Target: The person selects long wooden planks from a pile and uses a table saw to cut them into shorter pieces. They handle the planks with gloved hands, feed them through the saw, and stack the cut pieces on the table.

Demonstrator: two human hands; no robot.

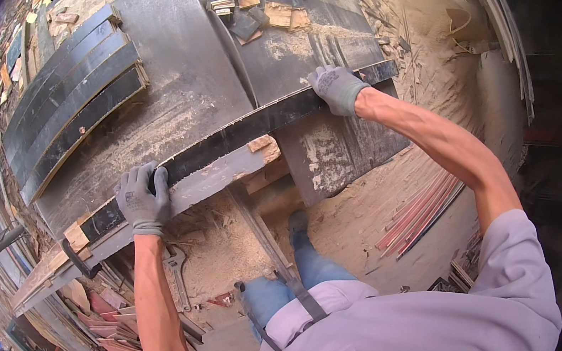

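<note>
1. Gloved fingers [140, 172] of the left hand [145, 202] were bent over the far edge of a long dark strip [239, 134], the thumb set apart along its near side; they appeared closed on it, though their tips were hidden.
2. The right hand [339, 90] gripped the same strip close to its other end, fingers curled over the top edge and palm toward the body.
3. The strip lay crosswise in front of the person, along the near part of a metal table [179, 39], its left stretch just beside a grey rail [213, 179]. The widely spaced hands probably kept so long a piece from swinging, and the rail likely gave it a straight edge to rest against.
4. At the rail's left end sat a black clamp [79, 261], presumably there to hold the rail fixed; a pale wood block [265, 147] stood at its right end.
5. Similar dark boards [79, 96] lay side by side at the table's left, perhaps grouped for easy reach.
6. Small offcuts [262, 16] were heaped at the far side, apart from the hands, which seemed to leave working room nearer the body.
</note>
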